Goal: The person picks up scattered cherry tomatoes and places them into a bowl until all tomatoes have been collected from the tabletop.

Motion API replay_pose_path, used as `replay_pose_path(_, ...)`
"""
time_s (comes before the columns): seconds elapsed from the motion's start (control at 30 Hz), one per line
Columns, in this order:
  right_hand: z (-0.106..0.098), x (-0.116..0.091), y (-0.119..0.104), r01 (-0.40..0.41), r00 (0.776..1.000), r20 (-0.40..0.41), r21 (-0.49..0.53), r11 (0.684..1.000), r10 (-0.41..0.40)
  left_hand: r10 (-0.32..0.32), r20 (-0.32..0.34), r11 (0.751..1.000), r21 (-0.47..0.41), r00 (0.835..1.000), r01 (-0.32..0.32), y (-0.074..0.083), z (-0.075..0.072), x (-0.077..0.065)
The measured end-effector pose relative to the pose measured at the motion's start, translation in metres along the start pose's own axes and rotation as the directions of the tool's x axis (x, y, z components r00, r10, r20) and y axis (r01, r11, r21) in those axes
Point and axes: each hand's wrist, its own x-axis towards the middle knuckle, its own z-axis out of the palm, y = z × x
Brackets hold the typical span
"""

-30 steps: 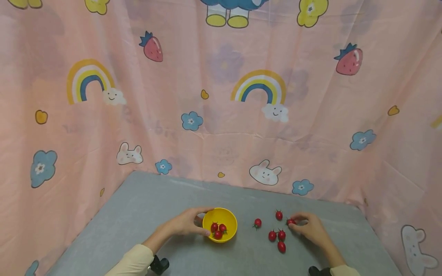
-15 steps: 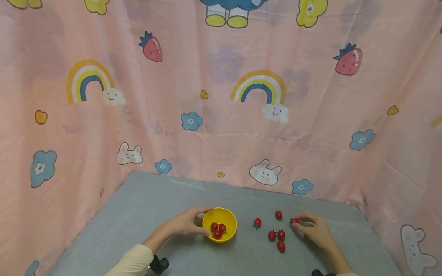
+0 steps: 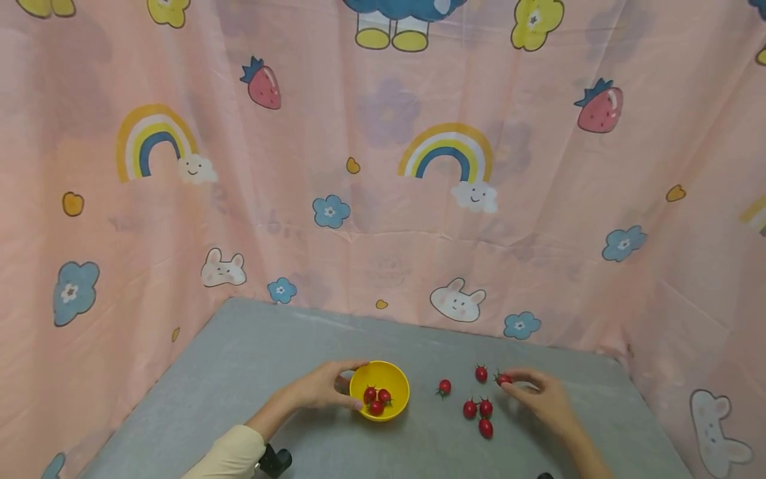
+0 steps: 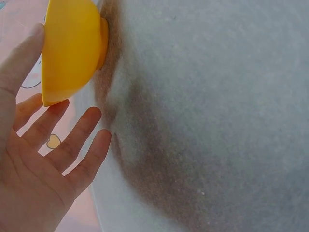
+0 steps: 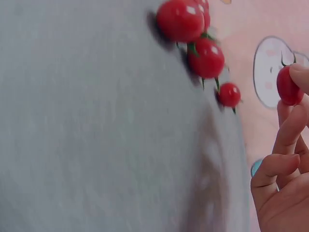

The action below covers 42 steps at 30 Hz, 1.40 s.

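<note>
A yellow bowl [image 3: 393,380] stands on the grey table, with several red cherry tomatoes [image 3: 376,408] lying inside it. My left hand [image 3: 326,386] grips the bowl's left side, thumb and forefinger at the rim and the other fingers spread, as the left wrist view shows. My right hand [image 3: 543,396] pinches a cherry tomato [image 5: 287,87] between thumb and fingertips, its green stem pointing away from the palm. In the right wrist view this tomato is up off the table. Between bowl and right hand lie several more cherry tomatoes [image 3: 486,428], three of them in a cluster.
The grey table [image 3: 287,339] ends at a pink curtain [image 3: 383,266] printed with rainbows, rabbits and flowers, which hangs behind it and along both sides. One loose tomato [image 3: 444,386] lies nearest the bowl, another [image 3: 481,374] at the back.
My right hand has drawn slightly right with its tomato, then lifted it and moved back left. The left hand and the bowl have stayed in place.
</note>
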Motion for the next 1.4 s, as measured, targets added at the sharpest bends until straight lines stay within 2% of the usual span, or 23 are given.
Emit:
replay_pose_path(0.23, 0.016, 0.0, -0.015, -0.001, 1.0, 0.012, 0.094, 0.996, 0.0, -0.008, 0.001, 1.0, 0.011, 1.0, 0.008, 0.001, 0.0, -0.001)
replay_pose_path(0.4, 0.025, 0.001, -0.024, 0.053, 0.998, 0.031, 0.147, 0.988, -0.058, -0.014, 0.007, 0.999, 0.046, 1.0, 0.014, -0.001, 0.0, 0.0)
replay_pose_path(0.63, 0.04, 0.005, -0.035, 0.132, 0.985, 0.072, 0.263, 0.956, -0.156, -0.014, -0.001, 0.998, 0.056, 1.0, 0.014, -0.003, 0.001, 0.002)
replay_pose_path(0.9, 0.059, 0.01, -0.049, 0.202, 0.968, 0.094, 0.248, 0.947, -0.231, -0.025, -0.007, 0.998, 0.058, 1.0, 0.026, -0.001, 0.001, 0.001)
replay_pose_path(1.2, 0.081, 0.011, -0.069, 0.136, 0.97, 0.16, 0.272, 0.953, -0.184, -0.015, -0.01, 0.998, 0.054, 1.0, 0.016, -0.002, 0.0, 0.001)
replay_pose_path(1.4, 0.096, 0.01, -0.082, 0.104, 0.958, 0.227, 0.289, 0.952, -0.173, -0.017, -0.008, 0.999, 0.046, 1.0, 0.018, -0.003, 0.0, 0.001)
